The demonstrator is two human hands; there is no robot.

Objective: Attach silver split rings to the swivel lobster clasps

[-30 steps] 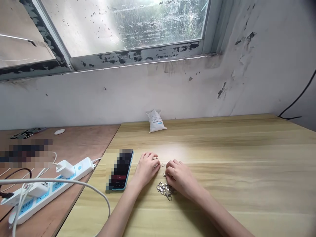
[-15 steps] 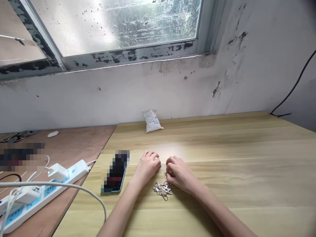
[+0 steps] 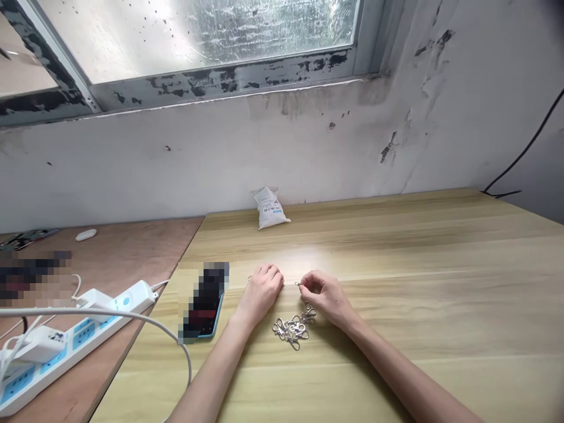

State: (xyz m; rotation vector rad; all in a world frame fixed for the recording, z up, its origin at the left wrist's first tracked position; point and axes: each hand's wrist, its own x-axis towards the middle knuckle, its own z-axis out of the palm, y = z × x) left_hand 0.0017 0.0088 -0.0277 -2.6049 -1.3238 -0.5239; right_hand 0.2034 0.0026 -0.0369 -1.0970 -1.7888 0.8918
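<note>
My right hand (image 3: 325, 296) pinches a small metal snap hook (image 3: 297, 284) between thumb and fingertips, just above the table. Below it lies a loose pile of silvery snap hooks (image 3: 291, 331), several of them overlapping. My left hand (image 3: 263, 289) rests back-up on the table to the left, its fingers curled under and pressed together; whatever they hold is hidden. A small metal ring (image 3: 249, 278) peeks out past the left side of that hand, and I cannot tell whether the hand touches it.
A white labelled packet (image 3: 271, 210) stands near the wall. Left of my hands lies a phone (image 3: 207, 311), partly blurred out. A white power strip (image 3: 83, 341) with plugs sits on the brown table, and a pale cable (image 3: 132, 316) loops across towards my left forearm.
My right hand has lifted off the pile with a snap hook in its fingertips, uncovering more of the hooks. The ring beside my left hand now shows. The view has tilted slightly down.
</note>
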